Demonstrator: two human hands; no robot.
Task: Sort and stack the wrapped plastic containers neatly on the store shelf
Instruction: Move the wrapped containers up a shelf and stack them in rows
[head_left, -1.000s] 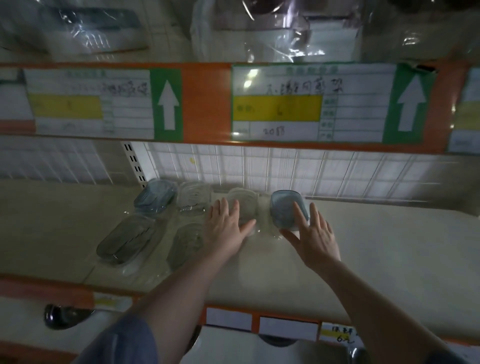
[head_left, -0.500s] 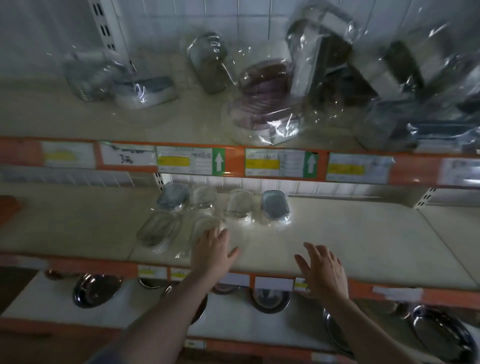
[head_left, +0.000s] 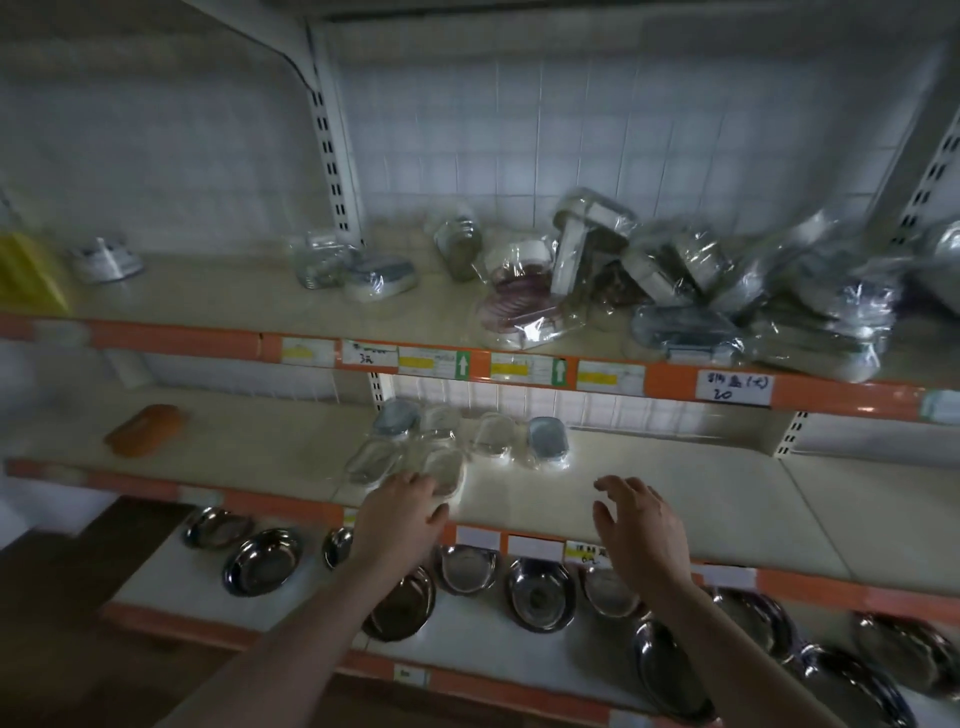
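Note:
Several small wrapped plastic containers lie in two short rows on the middle shelf (head_left: 675, 499). A blue-lidded one (head_left: 546, 439) ends the back row on the right, beside a clear one (head_left: 492, 435). My left hand (head_left: 402, 519) hovers at the shelf's front edge, fingers relaxed, just under the nearest clear container (head_left: 445, 467). My right hand (head_left: 641, 525) hangs in front of the shelf edge with spread, loosely bent fingers and holds nothing. A jumbled pile of larger wrapped containers (head_left: 675, 291) sits on the upper shelf at right.
An orange case (head_left: 144, 429) lies at the left of the middle shelf. Steel bowls and dishes (head_left: 540, 592) fill the bottom shelf. On the upper shelf stand a wrapped jar (head_left: 460, 249), a flat wrapped box (head_left: 382, 275) and a yellow item (head_left: 28, 275). Orange shelf edges carry price labels.
Both hands have drawn back from the small containers to the shelf's front edge. The view has pulled away and risen, so the upper shelf and bottom shelf now show.

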